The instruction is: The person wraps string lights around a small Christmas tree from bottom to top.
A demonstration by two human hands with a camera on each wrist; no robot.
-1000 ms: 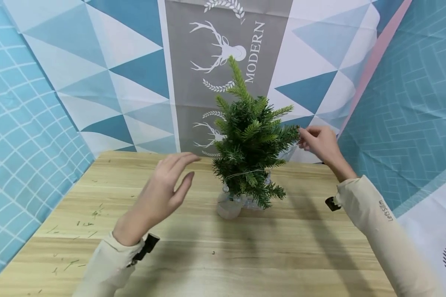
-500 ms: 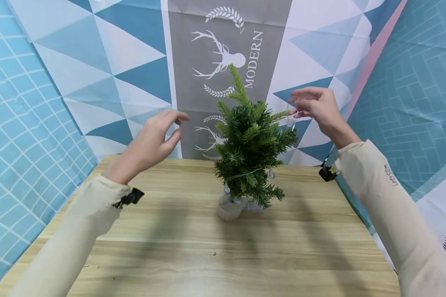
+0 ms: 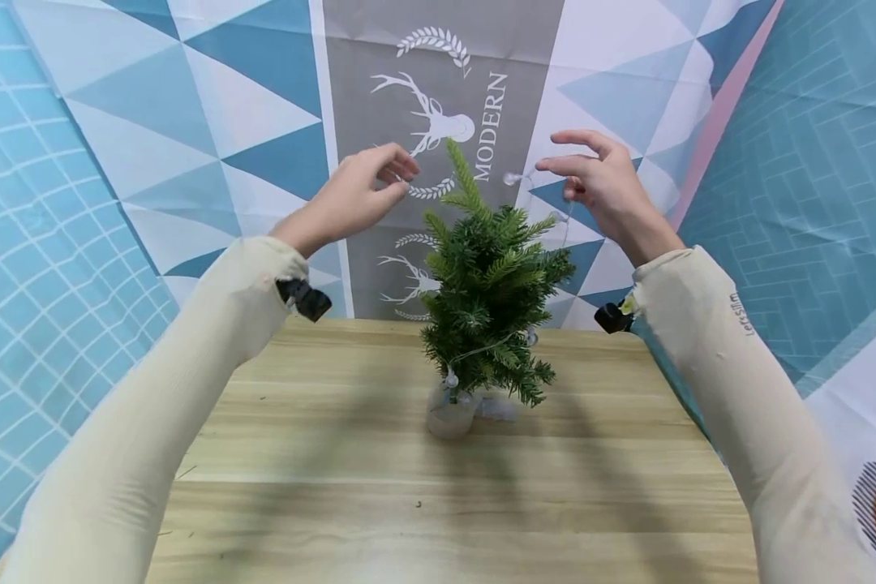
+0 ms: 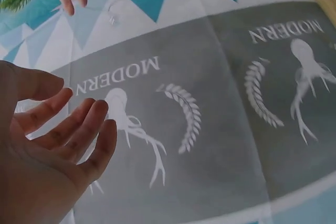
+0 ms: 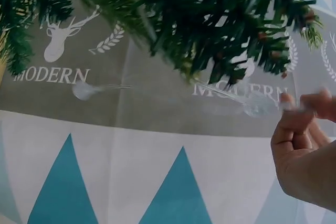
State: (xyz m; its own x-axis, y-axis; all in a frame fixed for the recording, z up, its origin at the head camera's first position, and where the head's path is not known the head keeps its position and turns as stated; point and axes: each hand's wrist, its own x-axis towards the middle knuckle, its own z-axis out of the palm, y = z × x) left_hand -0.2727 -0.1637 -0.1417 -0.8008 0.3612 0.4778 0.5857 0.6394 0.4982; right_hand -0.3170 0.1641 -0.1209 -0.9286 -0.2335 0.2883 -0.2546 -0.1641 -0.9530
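Note:
A small artificial Christmas tree (image 3: 485, 300) stands upright in a pale round base (image 3: 450, 414) on the wooden table. A string of lights with clear bulbs (image 3: 511, 178) runs around its lower branches and up its right side. My right hand (image 3: 604, 182), right of the treetop, pinches the thin wire of that string. In the right wrist view, bulbs (image 5: 257, 106) hang between the branches (image 5: 220, 30) and my curled fingers (image 5: 294, 121). My left hand (image 3: 358, 195) hovers left of the treetop with loosely bent fingers and holds nothing, as the left wrist view shows its bare palm (image 4: 47, 177).
Behind the table (image 3: 380, 487) hangs a patterned cloth (image 3: 263, 105) with triangles and deer heads. Blue tiled cloths flank both sides. A clear piece (image 3: 496, 408) lies beside the tree base, and small green needle scraps lie scattered on the tabletop.
My right hand has risen from the right branches to beside the treetop, drawing the light string up. My left hand has moved up and right toward the top of the tree.

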